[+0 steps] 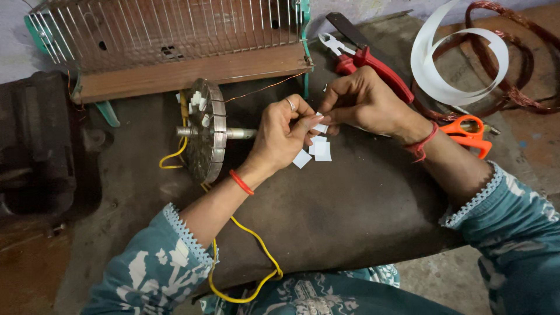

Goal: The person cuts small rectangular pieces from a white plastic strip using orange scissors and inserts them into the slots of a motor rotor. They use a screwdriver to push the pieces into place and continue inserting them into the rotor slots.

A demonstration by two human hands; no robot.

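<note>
Two hands meet at the centre of the frame, over a dark worn counter [350,216]. The left hand [280,137] and right hand [361,99] both pinch one small white paper slip [320,126] between thumb and fingertips, fingers curled in tight around it. A ring shows on the left hand; red bands sit on both wrists.

Just below the hands, several loose white paper pieces [318,150] lie on the counter, one set a little apart toward the lower left of the group.

Left of centre, a round metal stator core [209,131] stands on edge on a steel shaft [239,133], with white slips tucked into its slots at the top. A yellow wire [256,245] runs from it down to the lower middle of the frame. A thin copper wire [265,87] stretches from the core toward a wire-grille frame [169,29] at upper left.

Upper right: red-handled pliers [373,64], a curled white paper strip [455,64], a copper wire coil [519,52]. Orange-handled scissors [469,131] lie right of the right wrist.
</note>
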